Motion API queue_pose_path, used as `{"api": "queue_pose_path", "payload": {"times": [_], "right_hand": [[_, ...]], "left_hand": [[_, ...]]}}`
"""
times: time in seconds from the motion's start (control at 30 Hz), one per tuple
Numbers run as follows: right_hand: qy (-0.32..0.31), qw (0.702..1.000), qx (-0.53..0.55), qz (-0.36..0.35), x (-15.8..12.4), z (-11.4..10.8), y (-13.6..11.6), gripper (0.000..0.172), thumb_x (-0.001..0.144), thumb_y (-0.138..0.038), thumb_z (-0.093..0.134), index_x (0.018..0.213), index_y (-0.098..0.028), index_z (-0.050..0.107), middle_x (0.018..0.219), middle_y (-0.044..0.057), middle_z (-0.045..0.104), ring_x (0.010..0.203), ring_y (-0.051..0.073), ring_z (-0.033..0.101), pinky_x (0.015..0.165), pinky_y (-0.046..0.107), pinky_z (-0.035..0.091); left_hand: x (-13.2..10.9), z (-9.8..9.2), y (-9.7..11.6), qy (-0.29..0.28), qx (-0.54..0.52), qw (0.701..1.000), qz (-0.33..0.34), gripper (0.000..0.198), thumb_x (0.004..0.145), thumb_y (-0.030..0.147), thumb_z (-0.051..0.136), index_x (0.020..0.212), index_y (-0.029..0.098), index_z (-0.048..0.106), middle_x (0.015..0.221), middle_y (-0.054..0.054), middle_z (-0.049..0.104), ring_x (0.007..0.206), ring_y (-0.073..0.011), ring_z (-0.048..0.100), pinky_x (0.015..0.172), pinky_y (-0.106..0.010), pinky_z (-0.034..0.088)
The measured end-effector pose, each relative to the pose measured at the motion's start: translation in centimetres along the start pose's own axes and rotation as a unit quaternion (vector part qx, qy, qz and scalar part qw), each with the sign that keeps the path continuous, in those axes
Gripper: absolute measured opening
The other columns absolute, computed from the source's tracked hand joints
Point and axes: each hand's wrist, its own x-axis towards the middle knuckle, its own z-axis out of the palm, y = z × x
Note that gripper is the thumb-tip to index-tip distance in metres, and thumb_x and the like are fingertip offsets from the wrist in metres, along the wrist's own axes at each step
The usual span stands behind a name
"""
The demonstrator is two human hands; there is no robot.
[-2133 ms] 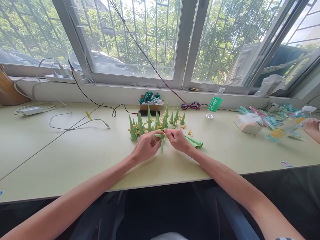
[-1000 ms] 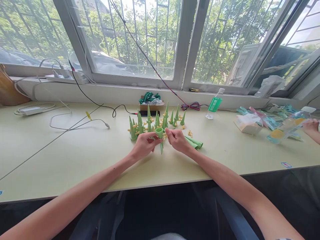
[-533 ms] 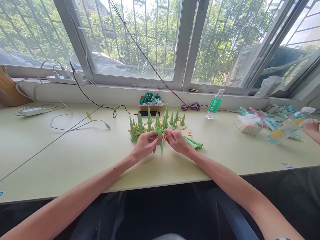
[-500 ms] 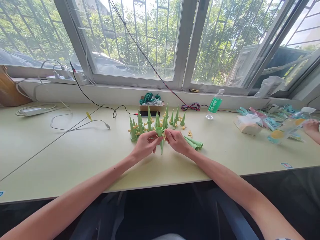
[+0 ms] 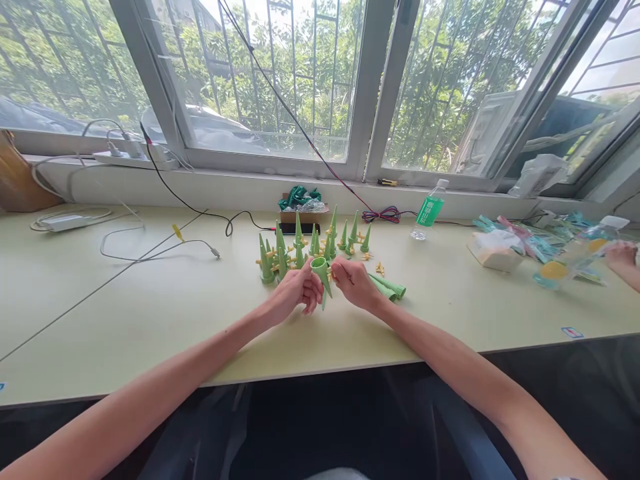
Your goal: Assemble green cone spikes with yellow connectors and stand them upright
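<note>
Left hand, half-curled, is holding a cone mouth-up above the table. Right hand is sitting beside it, fingers curled; can't tell if it's gripping anything. More cones standing behind.

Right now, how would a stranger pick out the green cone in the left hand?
Find the long pale table below the windows, then the crowd of standing cones near its middle. On the person's side of them, the left hand holds the green cone. Its round open mouth faces up and its tip slants down, whereas those behind it stand point-up.
</note>
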Motion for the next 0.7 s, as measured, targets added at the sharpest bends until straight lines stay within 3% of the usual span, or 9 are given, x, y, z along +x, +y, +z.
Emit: {"api": "queue_pose_path", "payload": {"times": [0.2,0.47,0.63,0.7], "right_hand": [[0.003,1.000,-0.011,-0.009,-0.04,0.00,0.21,0.047,0.101,-0.055,0.028,0.067,-0.022,0.031,0.057,-0.004,0.036,0.052,0.012,0.033,0.053,0.027,0.031],[0.012,1.000,-0.011,-0.012,-0.04,-0.18,0.56,0.051,0.100,-0.058,0.027,0.065,-0.022,0.032,0.055,-0.003,0.036,0.052,0.012,0.032,0.052,0.027,0.029],[0.013,1.000,-0.015,0.015,0.00,-0.14,0.50,0.057,0.098,-0.064,0.027,0.060,-0.022,0.032,0.052,-0.003,0.037,0.051,0.011,0.032,0.051,0.027,0.029],[0.014,1.000,-0.015,0.020,0.01,-0.11,0.41,0.059,0.098,-0.065,0.027,0.058,-0.022,0.033,0.050,-0.002,0.037,0.050,0.011,0.032,0.051,0.028,0.029]], "left_hand": [[0.08,-0.21,-0.21,-0.009,-0.026,1.000,-0.009,0.067,0.082,0.074,0.051,0.070,0.009,0.063,0.064,-0.011,0.066,0.039,-0.0101,0.050,0.036,-0.023,0.039],[0.12,-0.67,-0.57,-0.032,-0.037,0.998,0.048,0.051,0.086,0.060,0.060,0.082,0.009,0.066,0.078,-0.011,0.070,0.040,-0.0064,0.049,0.039,-0.022,0.039],[-0.14,-0.85,-0.40,-0.015,0.018,0.996,0.081,0.039,0.087,0.052,0.064,0.094,0.014,0.060,0.053,0.002,0.059,0.040,-0.0090,0.051,0.042,-0.021,0.041],[-0.26,-0.82,-0.25,0.009,0.049,0.993,0.105,0.037,0.084,0.047,0.069,0.102,0.015,0.058,0.058,0.003,0.060,0.040,-0.0096,0.054,0.041,-0.021,0.043]]}}
